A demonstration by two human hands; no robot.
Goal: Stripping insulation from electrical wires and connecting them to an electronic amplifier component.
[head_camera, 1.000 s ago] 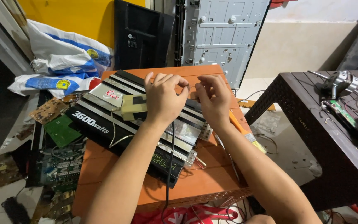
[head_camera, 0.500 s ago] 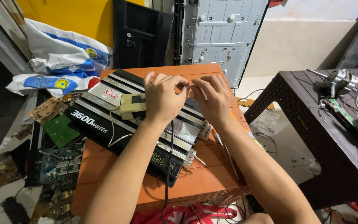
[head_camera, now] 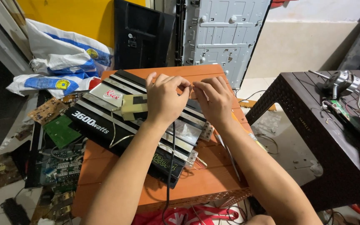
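Observation:
A black and silver car amplifier [head_camera: 105, 112] lies slantwise on an orange plastic table [head_camera: 205, 171]. My left hand [head_camera: 163, 98] and my right hand [head_camera: 213, 98] meet over the amplifier's far right end, fingertips pinched together on something small that I cannot make out. A black cable [head_camera: 169, 166] runs from under my left hand down toward me. A yellowish tool with a dark patch [head_camera: 132, 106] rests on the amplifier beside my left hand. A terminal block [head_camera: 207, 131] shows at the amplifier's right edge.
A dark brown plastic table [head_camera: 313, 125] at the right carries a small motor [head_camera: 340, 81] and wires. Circuit boards [head_camera: 57, 125] lie on the floor at the left, below white and blue bags [head_camera: 59, 62]. A black panel [head_camera: 142, 37] and a grey metal chassis [head_camera: 221, 33] lean behind.
Both hands stay at the same spot on the amplifier; the fingers shift slightly as they work together. The view has barely moved.

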